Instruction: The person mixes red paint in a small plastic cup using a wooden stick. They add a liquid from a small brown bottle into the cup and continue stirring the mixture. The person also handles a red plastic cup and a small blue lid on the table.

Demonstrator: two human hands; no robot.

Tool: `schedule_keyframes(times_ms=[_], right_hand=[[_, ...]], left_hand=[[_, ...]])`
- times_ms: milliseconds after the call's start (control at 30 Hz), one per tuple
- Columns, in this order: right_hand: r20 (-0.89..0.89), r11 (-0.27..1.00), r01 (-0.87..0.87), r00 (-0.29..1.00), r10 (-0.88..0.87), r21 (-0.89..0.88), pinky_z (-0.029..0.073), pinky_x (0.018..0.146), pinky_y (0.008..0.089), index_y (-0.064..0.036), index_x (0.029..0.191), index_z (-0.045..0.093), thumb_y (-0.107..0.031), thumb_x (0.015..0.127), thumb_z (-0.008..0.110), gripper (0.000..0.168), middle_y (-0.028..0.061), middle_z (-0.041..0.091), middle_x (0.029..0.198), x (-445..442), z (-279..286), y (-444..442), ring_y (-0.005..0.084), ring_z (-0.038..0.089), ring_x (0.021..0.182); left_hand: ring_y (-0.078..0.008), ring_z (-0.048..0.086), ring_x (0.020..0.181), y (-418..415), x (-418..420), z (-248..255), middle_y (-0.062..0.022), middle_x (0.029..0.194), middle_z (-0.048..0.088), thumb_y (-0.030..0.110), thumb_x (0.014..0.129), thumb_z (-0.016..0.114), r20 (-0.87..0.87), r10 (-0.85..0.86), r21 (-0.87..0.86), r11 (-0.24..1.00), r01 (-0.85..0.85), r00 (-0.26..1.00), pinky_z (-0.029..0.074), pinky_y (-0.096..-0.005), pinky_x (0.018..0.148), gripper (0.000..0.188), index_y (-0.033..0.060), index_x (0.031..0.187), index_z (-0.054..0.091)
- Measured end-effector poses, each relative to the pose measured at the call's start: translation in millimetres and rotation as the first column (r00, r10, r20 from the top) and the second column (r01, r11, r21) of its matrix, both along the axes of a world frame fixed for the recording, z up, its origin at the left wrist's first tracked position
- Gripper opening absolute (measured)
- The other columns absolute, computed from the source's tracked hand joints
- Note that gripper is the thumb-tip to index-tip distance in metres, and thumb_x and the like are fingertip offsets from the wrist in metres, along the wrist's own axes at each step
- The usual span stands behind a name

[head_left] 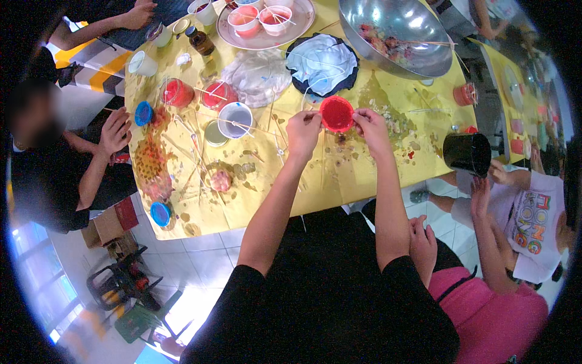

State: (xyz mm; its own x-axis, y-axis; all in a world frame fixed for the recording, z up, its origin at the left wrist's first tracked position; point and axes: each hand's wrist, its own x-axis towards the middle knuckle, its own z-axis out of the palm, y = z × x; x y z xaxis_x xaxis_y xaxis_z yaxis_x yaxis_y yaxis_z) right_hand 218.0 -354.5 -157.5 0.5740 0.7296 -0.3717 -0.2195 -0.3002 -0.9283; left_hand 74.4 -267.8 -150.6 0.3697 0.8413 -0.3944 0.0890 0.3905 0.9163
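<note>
Between my two hands is a small round red dish (pixel 337 113) with a scalloped rim, dark red inside, held above the table. My left hand (pixel 303 133) pinches its left edge with thumb and fingers. The thumb and fingers of my right hand (pixel 371 128) grip the opposite edge. Left of them stands a white cup (pixel 235 120) with a wooden stick and white wick across its mouth. Just beyond the dish, pale blue cloth or liner (pixel 322 63) lies in a dark round holder, a white cord trailing from it. A crumpled white cloth (pixel 257 77) lies alongside.
Stained yellow paper (pixel 282 200) covers the table. Jars of red material (pixel 177 93), a brown bottle (pixel 200 41), blue lids (pixel 160 214) and loose sticks lie left. A plate with cups (pixel 232 38) and a large metal bowl (pixel 423 54) stand behind. People flank both sides; one holds a black container (pixel 467 154).
</note>
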Motion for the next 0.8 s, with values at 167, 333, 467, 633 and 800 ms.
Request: schedule_keyframes(times_ms=[167,333,467,633,800], right_hand=[[0.023,0.998,-0.065,0.998,0.065,-0.01,0.032,0.044,0.0197,-0.001,0.084,0.059,-0.01,0.08,0.057,0.01,-0.0018,0.05,0.059,0,-2,0,0.0051,0.042,0.05],[0.032,0.994,-0.106,0.994,0.107,-0.029,0.032,0.044,0.0196,0.0,0.084,0.059,-0.01,0.08,0.057,0.011,-0.0019,0.05,0.06,-7,0,7,0.0051,0.043,0.05],[0.009,0.991,-0.133,0.991,0.133,-0.016,0.031,0.045,0.0196,0.0,0.085,0.059,-0.01,0.08,0.057,0.011,-0.002,0.05,0.06,-14,-1,11,0.0051,0.043,0.05],[0.061,0.985,-0.166,0.984,0.169,-0.048,0.031,0.045,0.0197,0.0,0.085,0.059,-0.009,0.08,0.056,0.011,-0.002,0.051,0.061,-17,1,13,0.0051,0.043,0.051],[0.068,0.984,-0.176,0.982,0.178,-0.041,0.032,0.045,0.0195,-0.001,0.084,0.06,-0.01,0.08,0.056,0.01,-0.0023,0.051,0.06,-11,1,13,0.0049,0.043,0.051]], left_hand=[[-0.0128,0.058,0.065,-8,-5,-1,-0.0092,0.076,0.061,0.009,0.082,0.055,0.004,0.043,-0.012,0.999,-0.043,0.999,0.047,-0.0214,0.058,0.02,-0.0076,0.093,0.059],[-0.0123,0.058,0.067,-11,-17,-11,-0.0086,0.08,0.061,0.009,0.082,0.055,0.016,0.077,-0.016,0.997,-0.077,0.997,0.047,-0.0214,0.06,0.02,-0.0067,0.094,0.058],[-0.0117,0.058,0.068,-15,-23,-10,-0.008,0.08,0.061,0.009,0.082,0.055,0.042,0.127,-0.025,0.992,-0.126,0.991,0.047,-0.0212,0.06,0.019,-0.0055,0.094,0.058],[-0.0109,0.057,0.067,-16,-23,-8,-0.0076,0.08,0.061,0.009,0.082,0.056,0.081,0.167,-0.045,0.985,-0.164,0.983,0.047,-0.0209,0.061,0.018,-0.0054,0.093,0.058],[-0.0125,0.06,0.067,-15,-21,-10,-0.01,0.077,0.062,0.007,0.082,0.055,0.071,0.179,-0.011,0.984,-0.179,0.981,0.048,-0.0227,0.058,0.018,-0.0071,0.092,0.058]])
